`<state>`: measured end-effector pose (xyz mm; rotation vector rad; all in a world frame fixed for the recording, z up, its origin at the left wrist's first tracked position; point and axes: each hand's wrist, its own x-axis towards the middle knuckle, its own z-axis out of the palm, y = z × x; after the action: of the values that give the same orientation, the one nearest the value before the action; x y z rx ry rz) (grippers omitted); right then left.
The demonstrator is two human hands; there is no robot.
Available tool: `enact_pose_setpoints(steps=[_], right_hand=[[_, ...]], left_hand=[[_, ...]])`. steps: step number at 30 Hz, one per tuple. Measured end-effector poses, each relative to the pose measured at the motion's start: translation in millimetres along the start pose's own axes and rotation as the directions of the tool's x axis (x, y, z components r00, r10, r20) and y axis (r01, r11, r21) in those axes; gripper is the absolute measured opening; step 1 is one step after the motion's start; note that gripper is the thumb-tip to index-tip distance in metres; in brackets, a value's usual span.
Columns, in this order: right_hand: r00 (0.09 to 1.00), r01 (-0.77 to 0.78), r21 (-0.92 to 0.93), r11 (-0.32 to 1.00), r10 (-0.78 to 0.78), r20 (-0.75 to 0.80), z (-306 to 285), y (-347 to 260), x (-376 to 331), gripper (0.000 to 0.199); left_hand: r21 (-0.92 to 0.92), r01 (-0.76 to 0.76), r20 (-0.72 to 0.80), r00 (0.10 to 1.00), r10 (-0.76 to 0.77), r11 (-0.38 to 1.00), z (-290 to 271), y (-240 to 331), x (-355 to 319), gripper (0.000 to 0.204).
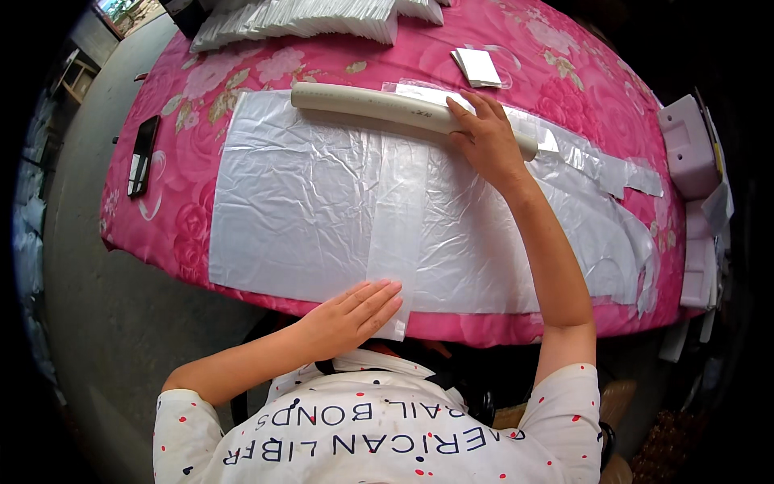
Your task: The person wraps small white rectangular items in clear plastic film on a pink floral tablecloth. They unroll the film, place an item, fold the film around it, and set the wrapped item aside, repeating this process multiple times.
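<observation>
A stack of clear plastic sheeting [290,218] lies spread across the table, wrinkled and shiny. Over its middle runs a narrower clear plastic strip [395,210], whose near end hangs past the table's front edge. My left hand [355,319] rests on that strip near the edge, fingers stretched out and close together, holding nothing. Along the far side of the sheeting lies a long off-white plastic pipe [371,106], slightly tilted in view. My right hand [488,137] is on the pipe toward its right end, fingers over its far side and thumb on the near side.
A pink floral tablecloth [193,161] covers the table. A black phone [143,157] lies at the left edge. White folded packets [306,20] are piled at the back, with a small white stack of cards [478,67] nearer. Pale pink bins [688,145] stand beyond the right edge.
</observation>
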<state>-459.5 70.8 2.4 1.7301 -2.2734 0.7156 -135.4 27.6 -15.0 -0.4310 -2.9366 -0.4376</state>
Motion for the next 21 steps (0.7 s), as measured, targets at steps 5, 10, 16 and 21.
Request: enact_pose_setpoints(steps=[5,10,16,21], right_hand=[[0.93,0.125,0.366,0.922,-0.237,0.28,-20,-56,-46,0.052],[0.866,0.192,0.455,0.87,-0.368,0.34,-19,-103,-100,0.049],[0.956,0.202,0.26,0.944,-0.248,0.159,-9,-107,-118,0.038],[0.98,0.135,0.338,0.932,-0.176,0.095,-12,-105,-107,0.03]], left_hand=[[-0.078,-0.12,-0.051,0.992,0.116,0.99,-11,-13,-6,0.036],[-0.296,-0.19,-0.239,0.964,0.12,0.936,-17,-23,-4,0.028],[-0.128,0.047,-0.06,0.997,-0.055,0.991,-22,-37,17,0.063],[-0.307,0.107,-0.12,0.982,-0.15,0.946,-22,-45,29,0.075]])
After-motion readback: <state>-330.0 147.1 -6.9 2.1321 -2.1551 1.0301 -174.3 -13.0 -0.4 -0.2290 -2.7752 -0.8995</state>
